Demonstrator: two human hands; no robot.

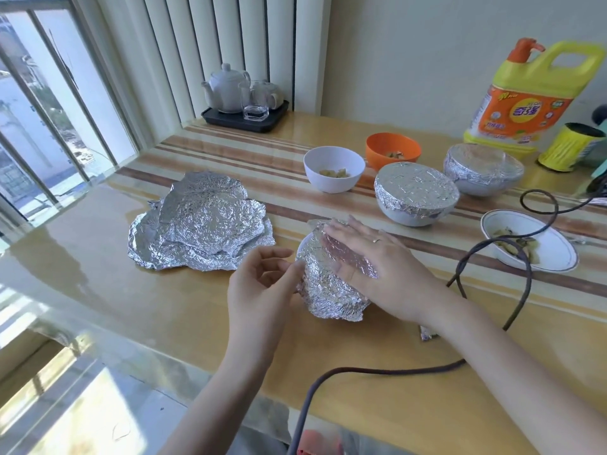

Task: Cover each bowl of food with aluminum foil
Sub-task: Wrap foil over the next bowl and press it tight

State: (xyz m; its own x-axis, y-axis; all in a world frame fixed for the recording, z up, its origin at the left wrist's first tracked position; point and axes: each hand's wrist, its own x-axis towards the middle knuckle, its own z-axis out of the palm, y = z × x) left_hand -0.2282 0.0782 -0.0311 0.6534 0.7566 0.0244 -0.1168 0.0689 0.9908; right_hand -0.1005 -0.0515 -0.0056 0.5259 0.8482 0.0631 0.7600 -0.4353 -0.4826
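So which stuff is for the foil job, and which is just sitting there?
For the job:
bowl being wrapped
foil sheets
white bowl
orange bowl
shallow dish
two covered bowls

Just sitting there:
teapot
detergent jug
cable

Contents of foil-wrapped bowl [331, 284] concealed by foil and right hand [377, 257]. Dark object [596, 188] at right edge cut off, unidentifiable. Jug label [522, 116] print illegible.
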